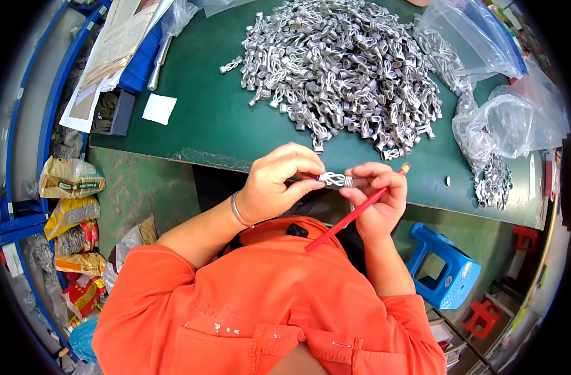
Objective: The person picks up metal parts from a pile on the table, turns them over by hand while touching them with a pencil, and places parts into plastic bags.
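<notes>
A: Hands first. What are they doing?

B: My left hand (274, 184) pinches one end of a small metal part (335, 180), thumb under, fingers curled over. My right hand (378, 199) clamps the other end, and it also holds a red pencil (354, 212) that runs down and to the left across the palm, tip up by the knuckles.

A: So both are closed?

B: Yes, both clamped on the part, nearly touching each other over it.

A: Where's the part?

B: In the air, just off the near edge of the bench (210, 119), above my lap. It's grey, looks like a wound wire loop with a coil section in the middle.

A: Anything on the bench?

B: A big pile (342, 69) of the same kind of parts, centre to far side. Clear bags (498, 106) at right, some with more parts inside. A white paper square (159, 109) at left, papers (113, 50) on blue bins beyond it.

A: Wrist?

B: A bracelet (237, 211) on the left wrist. Orange sleeves.

A: Floor?

B: A blue stool (445, 265) at right, snack-like packets (73, 212) stacked at left.
</notes>
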`<state>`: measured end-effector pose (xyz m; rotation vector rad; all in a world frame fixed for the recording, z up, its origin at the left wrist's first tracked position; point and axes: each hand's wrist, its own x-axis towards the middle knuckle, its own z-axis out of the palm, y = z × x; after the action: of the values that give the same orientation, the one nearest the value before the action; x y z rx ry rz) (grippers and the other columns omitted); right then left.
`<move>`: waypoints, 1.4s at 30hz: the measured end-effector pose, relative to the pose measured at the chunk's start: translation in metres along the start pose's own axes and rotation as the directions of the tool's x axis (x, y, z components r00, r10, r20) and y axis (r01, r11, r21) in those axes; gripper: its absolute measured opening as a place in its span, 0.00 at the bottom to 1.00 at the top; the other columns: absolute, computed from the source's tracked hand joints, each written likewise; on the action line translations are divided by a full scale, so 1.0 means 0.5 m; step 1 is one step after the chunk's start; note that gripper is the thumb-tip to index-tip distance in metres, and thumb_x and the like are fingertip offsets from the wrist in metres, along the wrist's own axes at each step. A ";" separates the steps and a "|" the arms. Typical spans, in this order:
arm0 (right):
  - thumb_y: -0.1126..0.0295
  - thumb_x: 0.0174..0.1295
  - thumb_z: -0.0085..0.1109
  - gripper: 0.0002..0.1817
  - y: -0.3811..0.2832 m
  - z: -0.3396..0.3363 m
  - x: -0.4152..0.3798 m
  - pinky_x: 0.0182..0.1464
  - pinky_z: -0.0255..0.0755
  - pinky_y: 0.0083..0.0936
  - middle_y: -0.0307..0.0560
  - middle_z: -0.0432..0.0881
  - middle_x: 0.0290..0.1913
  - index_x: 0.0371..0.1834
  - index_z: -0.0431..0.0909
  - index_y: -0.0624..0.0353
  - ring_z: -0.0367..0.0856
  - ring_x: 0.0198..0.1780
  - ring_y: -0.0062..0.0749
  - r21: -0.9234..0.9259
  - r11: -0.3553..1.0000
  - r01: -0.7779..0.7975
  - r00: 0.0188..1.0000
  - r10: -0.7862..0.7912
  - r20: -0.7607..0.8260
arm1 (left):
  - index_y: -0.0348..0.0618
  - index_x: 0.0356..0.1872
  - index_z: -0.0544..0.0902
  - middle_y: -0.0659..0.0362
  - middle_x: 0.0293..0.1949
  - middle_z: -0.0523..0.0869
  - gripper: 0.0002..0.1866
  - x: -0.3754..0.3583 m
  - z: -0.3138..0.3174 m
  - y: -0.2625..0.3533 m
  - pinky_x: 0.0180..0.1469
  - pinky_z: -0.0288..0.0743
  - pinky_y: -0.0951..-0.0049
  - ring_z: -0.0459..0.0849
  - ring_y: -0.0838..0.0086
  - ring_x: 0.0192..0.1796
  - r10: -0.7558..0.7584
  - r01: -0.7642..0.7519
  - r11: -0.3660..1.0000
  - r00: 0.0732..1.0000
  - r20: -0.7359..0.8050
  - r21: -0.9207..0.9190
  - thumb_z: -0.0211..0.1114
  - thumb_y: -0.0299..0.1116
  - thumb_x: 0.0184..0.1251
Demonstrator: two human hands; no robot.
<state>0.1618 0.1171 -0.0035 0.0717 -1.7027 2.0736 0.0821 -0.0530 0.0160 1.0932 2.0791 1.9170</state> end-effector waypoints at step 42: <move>0.82 0.62 0.54 0.09 0.004 0.042 0.046 0.39 0.74 0.17 0.48 0.76 0.46 0.39 0.65 0.62 0.78 0.39 0.22 -0.062 0.960 -0.273 0.962 0.273 -0.008 | 0.35 0.41 0.78 0.59 0.32 0.82 0.08 0.022 -0.037 -0.039 0.34 0.78 0.80 0.81 0.79 0.31 -0.624 0.414 0.701 0.751 -0.217 -0.581 0.58 0.30 0.68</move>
<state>0.1356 0.1044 0.0069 -0.1939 -1.8653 2.2097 0.0558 -0.0608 0.0065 -0.0450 1.6013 2.2587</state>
